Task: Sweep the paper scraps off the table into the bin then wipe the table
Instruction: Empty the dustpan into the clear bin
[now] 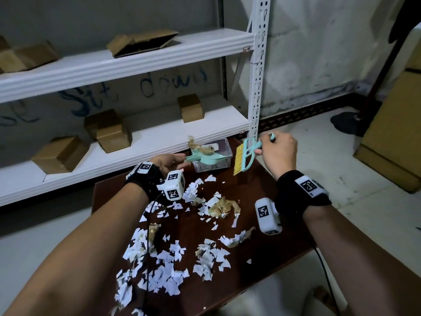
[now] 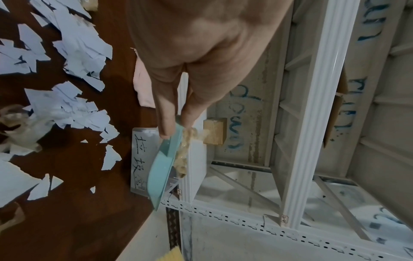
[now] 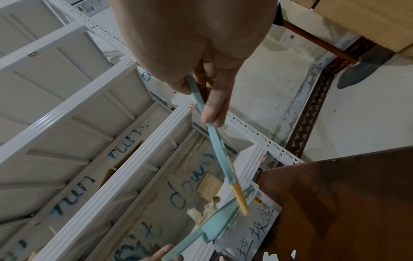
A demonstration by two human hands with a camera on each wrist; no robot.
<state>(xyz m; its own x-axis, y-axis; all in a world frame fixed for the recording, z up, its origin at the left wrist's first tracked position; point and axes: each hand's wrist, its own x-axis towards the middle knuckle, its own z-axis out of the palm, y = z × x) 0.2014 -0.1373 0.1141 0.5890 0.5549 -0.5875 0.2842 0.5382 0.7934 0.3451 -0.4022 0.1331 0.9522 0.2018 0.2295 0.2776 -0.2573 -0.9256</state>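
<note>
White and tan paper scraps (image 1: 164, 258) (image 2: 67, 109) lie across the dark brown table (image 1: 262, 258). At its far edge stands a clear plastic bin (image 1: 214, 166) (image 2: 139, 159) (image 3: 263, 222) with a handwritten label. My left hand (image 1: 182, 161) (image 2: 176, 120) pinches the handle of a teal dustpan (image 1: 205, 157) (image 2: 159, 169) (image 3: 219, 224), tilted over the bin with tan scraps (image 2: 182, 159) on it. My right hand (image 1: 262, 144) (image 3: 212, 113) grips a teal brush (image 1: 245, 159) (image 3: 221, 155), its yellow bristles pointing down just right of the bin.
White metal shelving (image 1: 136, 55) with cardboard boxes runs behind the table, its upright post (image 1: 255, 87) close to the bin. A large cardboard box (image 1: 391, 133) stands on the floor at right. A pale pink cloth-like thing (image 2: 143, 88) lies near the table's far edge.
</note>
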